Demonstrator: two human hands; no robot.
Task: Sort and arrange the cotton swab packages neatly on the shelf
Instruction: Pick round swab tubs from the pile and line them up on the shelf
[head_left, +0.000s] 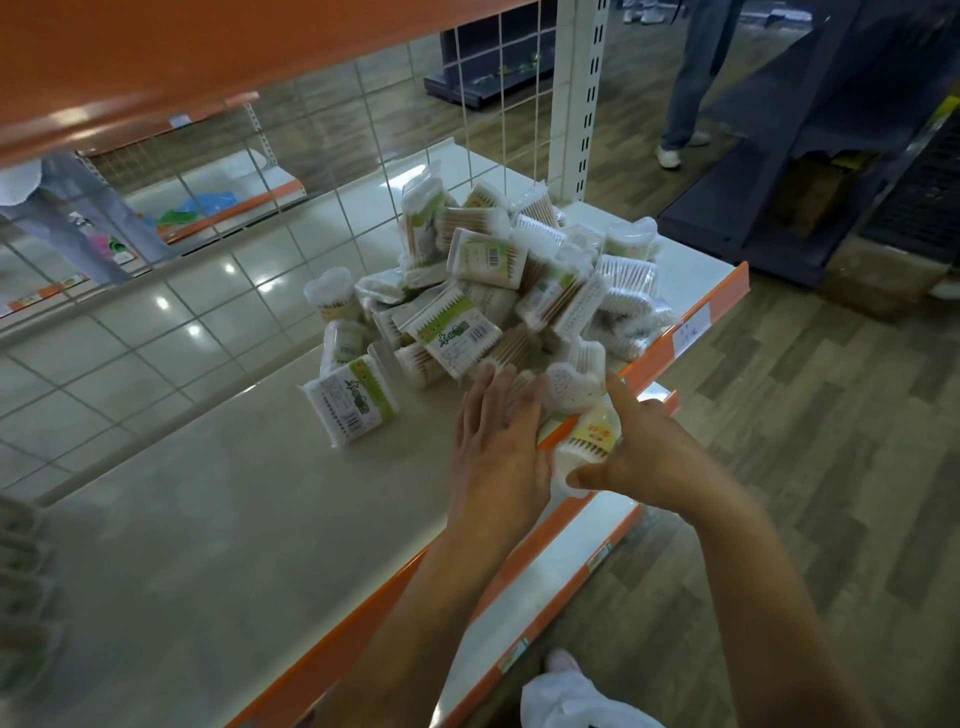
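a heap of cotton swab packages (488, 291) lies at the right end of the cream shelf (208, 519). the left grip (498, 436), fingers straight, rests against the heap's near edge; the right grip (644, 457) is clamped round a yellow-labelled package (589, 441) over the shelf's front edge.

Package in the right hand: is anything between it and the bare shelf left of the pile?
Yes. The left hand lies flat beside the yellow-labelled package that the right hand holds at the front edge, on the side toward the bare shelf. Farther back, a green-labelled package lies at the pile's left edge.
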